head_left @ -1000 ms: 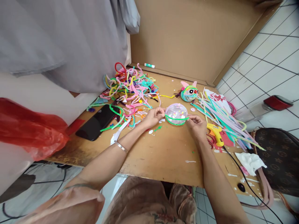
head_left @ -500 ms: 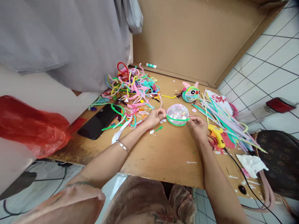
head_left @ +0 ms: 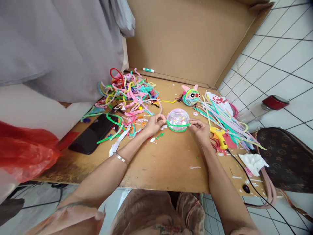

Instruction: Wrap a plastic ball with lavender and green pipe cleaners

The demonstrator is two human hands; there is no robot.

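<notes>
A clear round plastic shell (head_left: 178, 117) with a lilac fuzzy rim and green along its near side is between my hands, colourful bits showing through it. A green pipe cleaner (head_left: 178, 125) stretches across its near side. My left hand (head_left: 156, 124) pinches the left end of that pipe cleaner, fingers closed. The right end is pinched by the fingertips of my right hand (head_left: 199, 130). Whether either hand also touches the shell cannot be made out. Behind it sits a finished-looking ball (head_left: 191, 97) wrapped in coloured pipe cleaners, with pink ears, eyes and a red nose.
Tangled pipe cleaners (head_left: 129, 88) heap up at the back left beside a black phone (head_left: 91, 134). Straight pipe cleaners (head_left: 227, 120) lie at right, near a yellow glue gun (head_left: 220, 135) with a black cord. A glue stick (head_left: 148, 70), tissue (head_left: 253, 163) and brown bag (head_left: 286, 156) stand around.
The whole view has shifted, so things appear a little further left. Both hands keep their pinch on the green pipe cleaner across the shell.
</notes>
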